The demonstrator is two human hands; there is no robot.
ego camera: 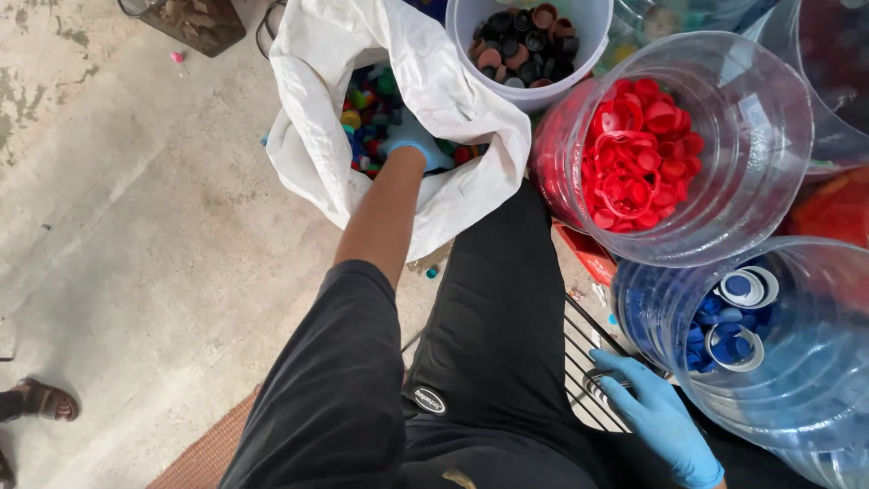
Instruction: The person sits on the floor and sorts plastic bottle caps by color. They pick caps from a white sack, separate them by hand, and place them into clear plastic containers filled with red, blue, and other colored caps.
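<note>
My left hand, in a blue glove, reaches into an open white sack and rests among mixed coloured bottle caps; whether it grips any cap is hidden. My right hand, also gloved in blue, lies low beside my black-trousered leg, fingers spread on a black wire rack, next to a clear jug of blue caps. It holds nothing.
A clear jug of red caps stands right of the sack. A white bucket of dark caps sits behind it. Another person's sandalled foot is at the left edge, on bare concrete floor.
</note>
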